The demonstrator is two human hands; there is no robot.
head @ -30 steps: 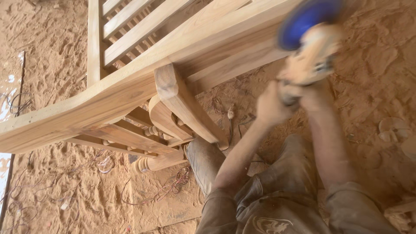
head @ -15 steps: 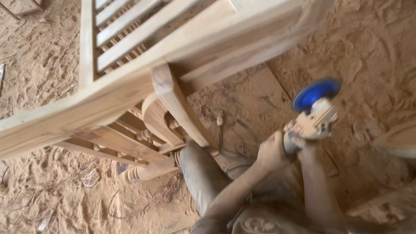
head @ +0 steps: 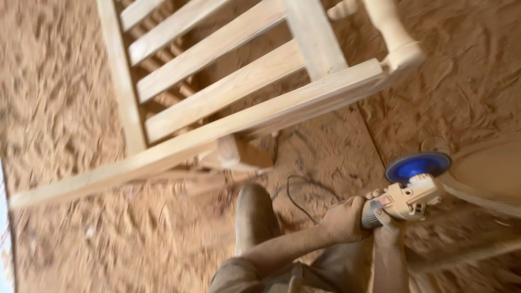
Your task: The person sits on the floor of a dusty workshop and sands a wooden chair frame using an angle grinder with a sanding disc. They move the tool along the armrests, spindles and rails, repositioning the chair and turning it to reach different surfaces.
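Observation:
My left hand (head: 341,219) grips the grey rear handle of a dust-coated hand sander (head: 407,196) with a round blue disc (head: 418,165). Just beneath the tool's body, my right hand (head: 386,232) also holds it. The sander hangs in the air at the lower right, clear of the wood. An unfinished slatted wooden bench (head: 260,116) lies across the upper half of the view, its long front rail running diagonally. Both my forearms are covered in sawdust.
Thick sawdust covers the floor (head: 70,108). My dusty leg (head: 254,217) stands just left of my hands. A thin dark cable (head: 296,190) loops on the ground near it. A curved pale wooden piece (head: 488,173) sits at the right edge, close to the disc.
The sander has come away from the bench rail and dropped to the lower right. My view has swung, so the bench now sits higher and shows its slats.

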